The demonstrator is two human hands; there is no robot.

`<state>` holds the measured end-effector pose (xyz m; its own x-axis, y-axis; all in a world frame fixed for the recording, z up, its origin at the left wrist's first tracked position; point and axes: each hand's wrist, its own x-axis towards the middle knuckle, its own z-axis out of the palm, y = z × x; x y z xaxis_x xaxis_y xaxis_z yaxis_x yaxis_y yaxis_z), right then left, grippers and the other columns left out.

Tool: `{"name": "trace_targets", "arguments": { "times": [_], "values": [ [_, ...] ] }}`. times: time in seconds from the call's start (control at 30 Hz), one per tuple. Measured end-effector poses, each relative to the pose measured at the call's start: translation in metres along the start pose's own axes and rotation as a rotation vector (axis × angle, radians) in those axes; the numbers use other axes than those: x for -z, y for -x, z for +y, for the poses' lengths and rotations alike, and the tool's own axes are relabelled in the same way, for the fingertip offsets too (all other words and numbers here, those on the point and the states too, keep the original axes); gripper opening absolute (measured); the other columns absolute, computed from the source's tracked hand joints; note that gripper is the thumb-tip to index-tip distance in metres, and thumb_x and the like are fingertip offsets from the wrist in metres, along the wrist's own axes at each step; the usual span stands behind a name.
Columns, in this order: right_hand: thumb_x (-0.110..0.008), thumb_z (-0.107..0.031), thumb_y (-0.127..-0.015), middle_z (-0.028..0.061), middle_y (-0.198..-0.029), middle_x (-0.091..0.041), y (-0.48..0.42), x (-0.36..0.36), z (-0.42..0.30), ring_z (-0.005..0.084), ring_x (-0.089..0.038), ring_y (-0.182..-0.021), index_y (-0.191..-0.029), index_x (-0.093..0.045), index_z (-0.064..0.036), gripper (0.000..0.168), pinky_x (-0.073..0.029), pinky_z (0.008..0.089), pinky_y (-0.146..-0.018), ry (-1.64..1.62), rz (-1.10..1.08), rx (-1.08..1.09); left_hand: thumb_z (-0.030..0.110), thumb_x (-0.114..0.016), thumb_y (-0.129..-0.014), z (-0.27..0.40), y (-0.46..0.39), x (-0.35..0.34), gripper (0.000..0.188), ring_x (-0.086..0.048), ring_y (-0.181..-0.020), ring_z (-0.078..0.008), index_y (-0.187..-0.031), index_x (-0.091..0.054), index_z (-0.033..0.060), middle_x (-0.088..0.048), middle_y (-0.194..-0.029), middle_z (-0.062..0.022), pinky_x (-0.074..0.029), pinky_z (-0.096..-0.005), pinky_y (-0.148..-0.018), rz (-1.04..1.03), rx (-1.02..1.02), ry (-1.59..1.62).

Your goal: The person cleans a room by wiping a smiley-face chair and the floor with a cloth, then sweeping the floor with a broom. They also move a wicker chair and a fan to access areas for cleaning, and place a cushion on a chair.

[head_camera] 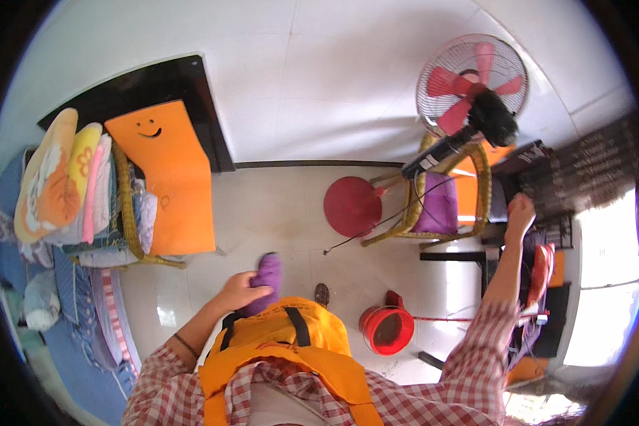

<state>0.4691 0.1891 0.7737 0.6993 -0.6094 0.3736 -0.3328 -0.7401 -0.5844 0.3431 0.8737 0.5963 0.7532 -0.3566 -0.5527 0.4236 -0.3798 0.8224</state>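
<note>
My left hand (247, 290) is closed around a purple folded cloth (269, 277), held in front of my yellow apron (282, 330). My right arm reaches far out to the right. At its end my right hand (521, 210) is beside a dark printed fabric (580, 160) and a dark piece of furniture; its fingers are too indistinct to tell whether they grip anything. To the left of that hand is a wicker chair (482, 181) with a purple cushion (436, 202).
A pedestal fan (471, 85) with red blades and a round red base (353, 206) stands by the wicker chair, its cord trailing on the tiles. A red bucket (386, 349) with murky liquid sits near my feet. At left are an orange smiley-face board (181, 202) and piled folded bedding (58, 186).
</note>
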Motion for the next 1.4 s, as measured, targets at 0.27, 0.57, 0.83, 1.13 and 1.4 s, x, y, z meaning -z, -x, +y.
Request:
{"name": "trace_targets", "arguments": {
  "times": [0.27,0.57,0.83,1.13,1.4],
  "values": [
    [-0.046,-0.01,-0.094,0.0147,-0.122,-0.058,0.124,-0.023,0.008,0.0296,-0.053,-0.116,-0.124,-0.053,0.001,0.032,-0.041,0.0384,-0.099,0.303,0.296,0.195,0.016,-0.068,-0.085,-0.124,0.084,0.103,0.023,-0.063,-0.075,-0.0145,-0.099,-0.064,-0.0007,-0.066,-0.088,-0.0055,-0.053,-0.0304,-0.069,0.324,0.178,0.413],
    [-0.065,-0.023,-0.087,0.0054,-0.103,-0.069,0.63,-0.087,0.052,0.0201,-0.067,-0.086,-0.121,-0.06,-0.01,0.037,-0.052,0.0333,-0.075,-0.529,-1.06,-1.252,0.015,-0.068,-0.085,-0.108,0.082,0.041,0.029,-0.063,-0.087,-0.0164,-0.109,-0.061,-0.0013,-0.066,-0.099,-0.0074,-0.051,-0.0316,-0.079,0.077,0.14,0.437],
    [-0.059,-0.032,-0.094,0.0068,-0.108,-0.066,0.62,-0.008,0.052,0.0176,-0.063,-0.093,-0.127,-0.055,-0.007,0.042,-0.052,0.0328,-0.08,-0.673,-0.752,-1.185,0.015,-0.069,-0.08,-0.025,0.031,-0.1,0.039,-0.06,-0.096,-0.0169,-0.112,-0.055,-0.0019,-0.063,-0.104,-0.0096,-0.048,-0.0322,-0.086,-0.377,-0.111,-0.235],
    [-0.045,-0.045,-0.098,0.0165,-0.124,-0.06,0.588,0.008,0.104,0.0312,-0.059,-0.112,-0.134,-0.048,-0.01,0.051,-0.045,0.0455,-0.1,-1.845,-0.496,-1.317,0.044,-0.069,-0.078,0.028,0.037,-0.348,0.067,-0.059,-0.106,-0.039,-0.127,-0.045,0.0048,-0.059,-0.114,-0.0207,-0.049,-0.0457,-0.088,-0.794,-0.493,-0.969],
    [-0.045,-0.038,-0.097,0.0161,-0.108,-0.066,0.576,0.058,0.213,0.0311,-0.066,-0.093,-0.127,-0.055,-0.006,0.045,-0.054,0.0456,-0.086,-1.868,-0.153,-1.383,0.019,-0.065,-0.086,0.034,-0.009,-0.395,0.021,-0.063,-0.085,-0.0254,-0.101,-0.062,0.0055,-0.063,-0.099,-0.0101,-0.051,-0.0335,-0.074,-0.492,-0.472,-0.547]
  ]
}}
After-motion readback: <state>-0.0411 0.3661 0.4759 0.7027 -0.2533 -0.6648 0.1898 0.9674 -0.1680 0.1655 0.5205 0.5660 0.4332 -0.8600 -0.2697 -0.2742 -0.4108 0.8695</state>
